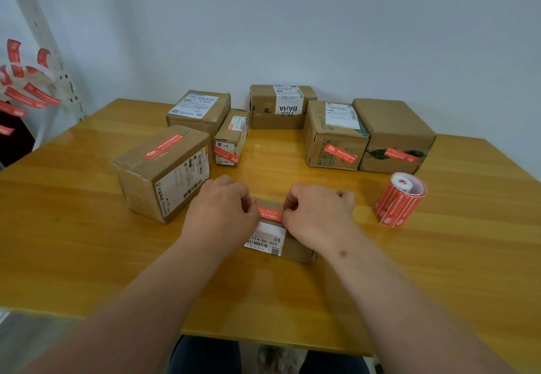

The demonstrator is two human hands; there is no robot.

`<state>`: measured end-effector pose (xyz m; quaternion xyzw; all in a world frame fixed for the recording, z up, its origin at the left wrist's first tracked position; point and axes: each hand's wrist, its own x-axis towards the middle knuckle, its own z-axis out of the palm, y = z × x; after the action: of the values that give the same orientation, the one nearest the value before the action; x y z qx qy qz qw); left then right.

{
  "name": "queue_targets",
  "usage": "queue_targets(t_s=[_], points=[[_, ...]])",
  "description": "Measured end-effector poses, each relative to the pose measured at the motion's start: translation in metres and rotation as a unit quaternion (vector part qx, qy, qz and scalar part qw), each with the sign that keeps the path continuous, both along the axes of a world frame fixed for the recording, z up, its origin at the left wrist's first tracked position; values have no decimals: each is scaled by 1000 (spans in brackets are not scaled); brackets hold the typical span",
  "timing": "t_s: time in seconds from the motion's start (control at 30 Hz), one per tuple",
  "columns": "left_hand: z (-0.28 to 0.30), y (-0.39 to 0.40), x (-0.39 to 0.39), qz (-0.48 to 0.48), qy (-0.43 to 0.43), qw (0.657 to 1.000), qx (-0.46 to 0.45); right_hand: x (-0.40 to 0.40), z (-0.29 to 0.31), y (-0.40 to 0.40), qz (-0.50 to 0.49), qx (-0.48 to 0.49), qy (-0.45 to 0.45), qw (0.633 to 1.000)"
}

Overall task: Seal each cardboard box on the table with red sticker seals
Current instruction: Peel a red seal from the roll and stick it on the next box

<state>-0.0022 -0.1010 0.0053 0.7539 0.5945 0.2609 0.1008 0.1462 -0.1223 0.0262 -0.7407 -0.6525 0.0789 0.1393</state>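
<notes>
A small flat cardboard box (295,249) with a white barcode label lies near the table's middle front. A red sticker seal (270,215) stretches across its top. My left hand (224,212) pinches the seal's left end and my right hand (317,212) pinches its right end, fingers curled over the box. A roll of red seals (399,199) stands to the right. Four boxes carry a red seal: the large left box (164,168), the narrow box (231,136), the printed box (333,136) and the plain right box (392,133).
Two boxes at the back, one at back left (200,110) and one at back centre (279,106), show no red seal from here. Used red strips (26,89) hang from a white metal rack (44,37) at the left. The wooden table (87,242) ends just before my knees.
</notes>
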Motion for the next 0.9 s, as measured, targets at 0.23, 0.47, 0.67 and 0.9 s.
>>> queue_targets(t_s=[0.23, 0.47, 0.67, 0.9], points=[[-1, 8, -4, 11, -40, 999, -33, 7, 0, 1, -23, -13, 4, 1000], [-10, 20, -7, -3, -68, 992, -104, 13, -7, 4, -54, -69, 149, 985], [-20, 21, -4, -8, 1, 996, -85, 6, -21, 6, -34, -117, 161, 979], [-17, 27, -6, 4, -175, 961, -213, 19, -12, 1, -37, -110, 371, 921]])
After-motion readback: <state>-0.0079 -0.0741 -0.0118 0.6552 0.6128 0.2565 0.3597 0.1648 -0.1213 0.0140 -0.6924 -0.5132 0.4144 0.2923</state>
